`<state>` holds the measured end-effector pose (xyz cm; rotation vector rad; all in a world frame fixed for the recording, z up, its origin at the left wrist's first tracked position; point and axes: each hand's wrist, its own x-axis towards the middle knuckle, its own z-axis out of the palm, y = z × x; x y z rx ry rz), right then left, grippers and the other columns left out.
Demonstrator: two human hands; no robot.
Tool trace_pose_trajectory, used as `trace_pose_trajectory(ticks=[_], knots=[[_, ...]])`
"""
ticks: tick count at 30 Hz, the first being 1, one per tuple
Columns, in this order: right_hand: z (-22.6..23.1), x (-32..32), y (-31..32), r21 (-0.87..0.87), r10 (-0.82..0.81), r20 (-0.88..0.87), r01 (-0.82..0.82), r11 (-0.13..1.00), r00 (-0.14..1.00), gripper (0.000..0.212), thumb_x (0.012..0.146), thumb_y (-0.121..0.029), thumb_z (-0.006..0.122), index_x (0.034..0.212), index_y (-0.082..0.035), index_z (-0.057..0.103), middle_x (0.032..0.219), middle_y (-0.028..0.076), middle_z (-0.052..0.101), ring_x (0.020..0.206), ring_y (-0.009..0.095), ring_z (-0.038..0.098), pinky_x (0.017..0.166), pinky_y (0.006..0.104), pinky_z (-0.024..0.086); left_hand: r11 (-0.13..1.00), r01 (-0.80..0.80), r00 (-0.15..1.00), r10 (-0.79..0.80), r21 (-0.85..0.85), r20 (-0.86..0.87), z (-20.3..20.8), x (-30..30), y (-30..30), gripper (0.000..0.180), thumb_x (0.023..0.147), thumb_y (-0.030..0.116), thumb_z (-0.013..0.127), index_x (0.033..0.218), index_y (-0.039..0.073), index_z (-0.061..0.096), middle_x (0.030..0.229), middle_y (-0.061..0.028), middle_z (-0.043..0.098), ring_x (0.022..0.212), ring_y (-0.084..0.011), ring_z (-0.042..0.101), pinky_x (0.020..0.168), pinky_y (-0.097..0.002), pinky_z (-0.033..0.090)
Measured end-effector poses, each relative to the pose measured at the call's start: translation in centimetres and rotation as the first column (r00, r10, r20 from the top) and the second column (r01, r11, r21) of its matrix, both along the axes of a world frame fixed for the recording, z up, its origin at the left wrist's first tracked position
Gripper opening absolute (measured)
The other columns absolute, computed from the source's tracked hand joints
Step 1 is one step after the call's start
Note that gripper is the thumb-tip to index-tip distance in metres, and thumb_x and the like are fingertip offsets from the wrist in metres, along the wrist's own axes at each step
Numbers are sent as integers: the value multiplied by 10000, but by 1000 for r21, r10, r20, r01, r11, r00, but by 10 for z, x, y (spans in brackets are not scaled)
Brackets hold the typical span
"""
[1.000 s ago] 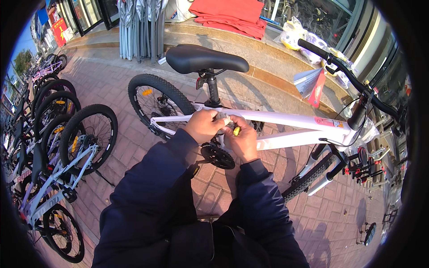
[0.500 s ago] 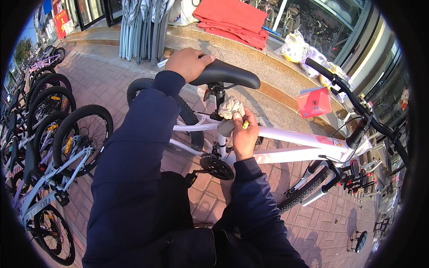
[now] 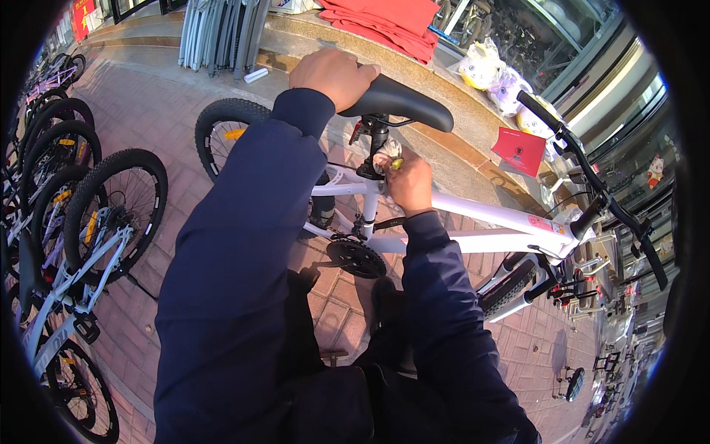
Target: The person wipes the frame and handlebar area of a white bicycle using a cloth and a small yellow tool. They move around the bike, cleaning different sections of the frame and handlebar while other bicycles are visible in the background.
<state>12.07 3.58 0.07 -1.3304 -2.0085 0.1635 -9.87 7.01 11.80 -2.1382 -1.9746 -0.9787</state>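
My left hand (image 3: 334, 76) is closed over the rear of a black bicycle saddle (image 3: 410, 103). Below the saddle, my right hand (image 3: 409, 183) bunches a beige cloth (image 3: 386, 152) against the black seat post (image 3: 374, 138). A small yellow piece (image 3: 397, 163) shows at its fingers; I cannot tell what it is. The bicycle's pale pink-white frame (image 3: 488, 212) stands across in front of me, with its handlebar (image 3: 584, 157) to the right. Much of the cloth is hidden behind my fingers.
Several parked bicycles (image 3: 118, 214) line the left side. Beyond the saddle are a stone step (image 3: 310, 44), folded red fabric (image 3: 384, 26), grey metal poles (image 3: 222, 37) and plastic bags (image 3: 481, 65). A red card (image 3: 519, 151) sits by the handlebar. Brick paving (image 3: 336, 307) lies underfoot.
My right hand has moved the cloth up and closer to the seat post, and less of it shows. My left hand stays on the saddle. The whole view has shifted slightly.
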Motion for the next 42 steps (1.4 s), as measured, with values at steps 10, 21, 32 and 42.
trace_pose_trajectory(ticks=[10,21,32,42], knots=[[-8,-2,-56,109,-42,245,16,994,969,506,827,-309,773,1233,-29,662,951,170,662,776,372,684,674,457,563,999,-31,998,33,-30,56,2,-2,-17,483,951,507,489,1005,119,770,1012,-207,704,960,-398,664,900,-472,513],[-6,-72,-53,12,54,493,-69,998,868,174,876,-112,573,1031,-79,644,1167,193,642,762,332,718,619,438,586,999,-7,1000,6,51,12,1,-9,-43,486,979,465,481,1102,68,733,1066,-199,674,1019,-391,634,909,-480,493],[5,-13,-93,24,226,174,-233,972,958,431,734,-2,662,1157,-78,698,1151,178,692,900,376,701,770,426,570,989,-2,1000,4,145,-14,-12,-20,-51,519,958,495,508,1180,74,715,1182,-202,669,1112,-362,627,982,-444,491],[18,5,-63,-369,133,-499,-348,862,856,230,939,-130,701,1108,22,666,850,46,695,748,104,576,713,285,504,980,-24,999,18,197,33,-6,-16,-68,550,971,477,514,1206,12,690,1269,-258,628,1189,-394,588,1017,-435,461]])
